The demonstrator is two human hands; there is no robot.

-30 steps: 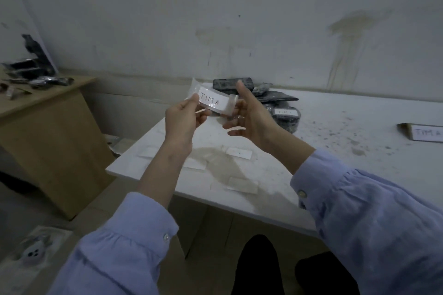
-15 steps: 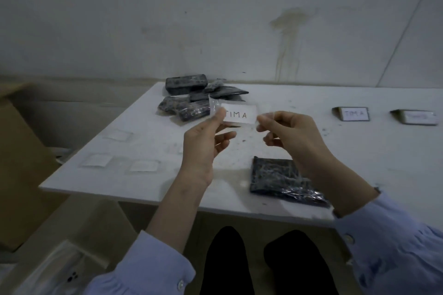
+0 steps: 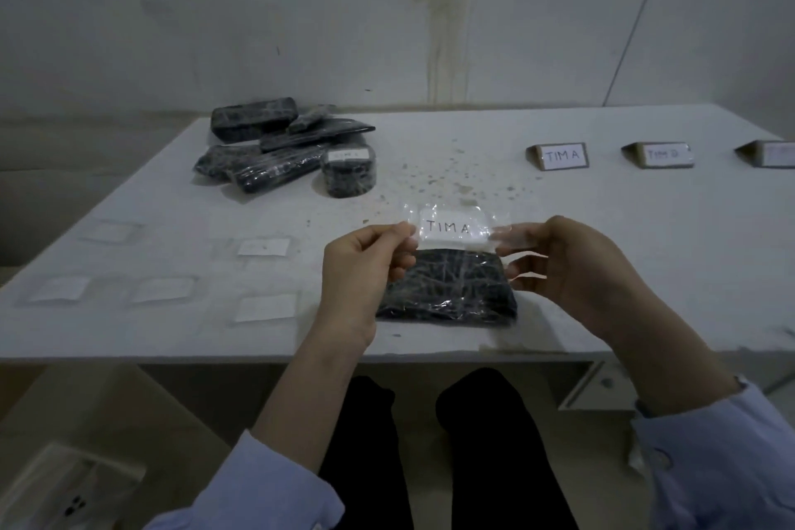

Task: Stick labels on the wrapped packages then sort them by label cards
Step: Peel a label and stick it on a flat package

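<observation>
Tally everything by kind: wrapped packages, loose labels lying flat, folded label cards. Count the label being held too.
Wrapped packages: 7, six of them in the overlapping pile
Loose labels lying flat: 5
TIM A label, pinched between left hand and right hand: 1
Label cards: 3, the last cut off by the frame edge
Total: 16

- label (image 3: 449,227): white paper, dark handwritten letters, on clear glossy tape
- wrapped package (image 3: 447,288): black, pale crinkled veining under shiny film
- pile of packages (image 3: 275,146): black, same veining
- label cards (image 3: 559,156): brown card, white faces, dark lettering
- table (image 3: 602,237): white, brown speckles mid-top
- wall (image 3: 443,34): pale grey, yellow-brown streaked stain
- sleeves (image 3: 275,486): light blue
</observation>
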